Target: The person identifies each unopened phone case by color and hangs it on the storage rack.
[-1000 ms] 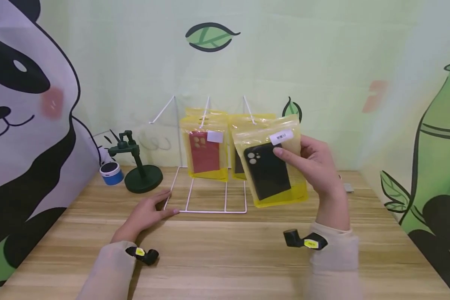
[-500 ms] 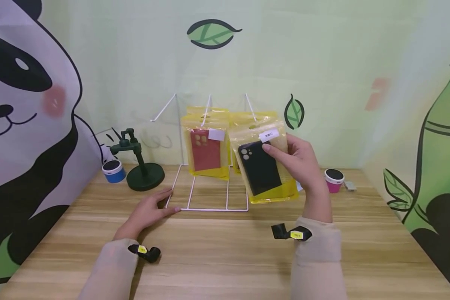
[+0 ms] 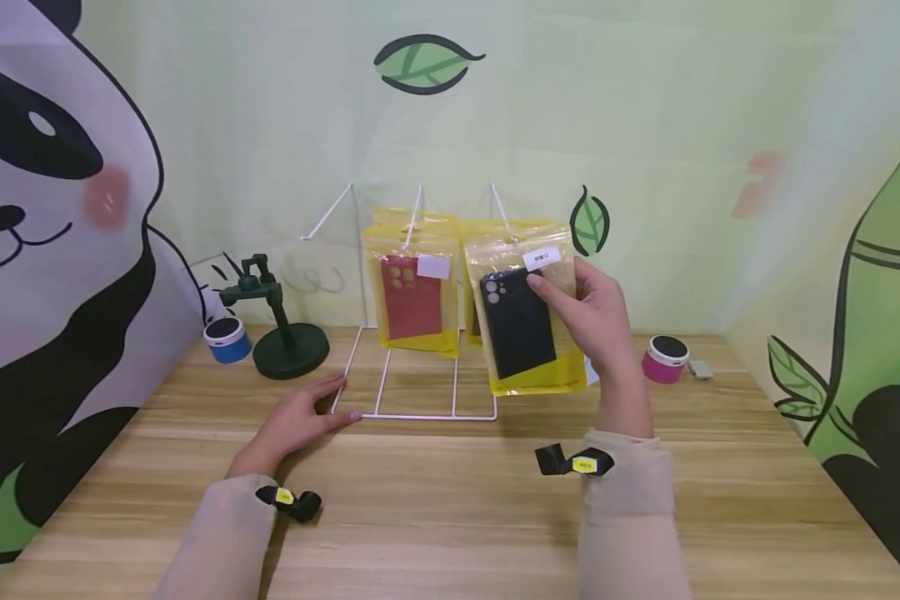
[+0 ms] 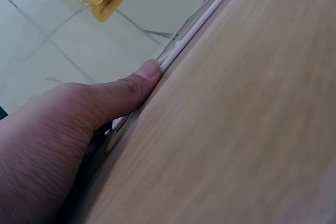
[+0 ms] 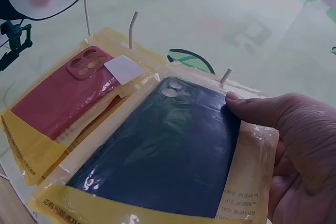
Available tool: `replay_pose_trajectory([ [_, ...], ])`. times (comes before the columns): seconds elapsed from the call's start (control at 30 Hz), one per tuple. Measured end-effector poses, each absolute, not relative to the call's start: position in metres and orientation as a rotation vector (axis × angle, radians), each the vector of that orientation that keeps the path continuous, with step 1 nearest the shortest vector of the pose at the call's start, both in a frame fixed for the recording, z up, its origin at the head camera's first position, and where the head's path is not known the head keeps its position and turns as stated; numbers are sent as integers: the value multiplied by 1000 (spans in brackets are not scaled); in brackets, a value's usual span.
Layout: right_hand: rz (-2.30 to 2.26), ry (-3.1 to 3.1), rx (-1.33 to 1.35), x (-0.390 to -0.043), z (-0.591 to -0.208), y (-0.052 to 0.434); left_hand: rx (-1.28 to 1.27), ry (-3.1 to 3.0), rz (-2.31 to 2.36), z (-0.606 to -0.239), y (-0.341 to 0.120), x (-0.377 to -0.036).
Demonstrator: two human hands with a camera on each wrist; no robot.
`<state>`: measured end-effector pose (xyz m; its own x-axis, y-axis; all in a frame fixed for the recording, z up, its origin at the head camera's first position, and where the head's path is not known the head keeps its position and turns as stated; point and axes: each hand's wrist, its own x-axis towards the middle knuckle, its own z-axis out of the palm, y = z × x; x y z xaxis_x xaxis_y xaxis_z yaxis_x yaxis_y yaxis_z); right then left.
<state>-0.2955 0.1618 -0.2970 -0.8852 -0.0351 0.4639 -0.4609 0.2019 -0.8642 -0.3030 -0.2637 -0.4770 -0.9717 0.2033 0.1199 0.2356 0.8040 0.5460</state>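
My right hand (image 3: 598, 312) pinches a yellow-edged clear bag with a black phone case (image 3: 517, 321), thumb on its front. The bag's top is at the tip of the right hook (image 3: 501, 208) of a white wire display rack (image 3: 427, 417); whether the hook passes through its hole I cannot tell. Behind it hangs another yellow bag, mostly hidden. On the middle hook hangs a bagged red phone case (image 5: 65, 93) with a white label. My left hand (image 3: 296, 423) rests on the rack's front left base corner, its thumb (image 4: 128, 90) pressing along the front wire.
The rack's left hook (image 3: 326, 212) carries nothing. A dark green stand (image 3: 291, 350) and a blue round speaker-like object (image 3: 227, 343) stand left. A pink one (image 3: 665, 362) and a small grey piece (image 3: 701, 370) lie right on the wooden table (image 3: 450, 517). A printed backdrop stands behind.
My right hand has brought the bagged black phone case leftward to the right hook and turned it more upright. The pink object has come into sight. My left hand stays at the rack corner.
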Motion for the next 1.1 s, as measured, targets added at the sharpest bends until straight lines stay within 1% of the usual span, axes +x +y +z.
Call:
replay_pose_trajectory([
  [0.2,1736,-2197,430,-298,-301,162,-347,-2942,-894,-477,-263,-302],
  [0.73,1752,-2256,452,-305,-307,160,-326,-2926,-879,-480,-265,-300],
  [1.1,1714,-2316,440,-309,-311,173,-346,-2918,-883,-484,-258,-305],
])
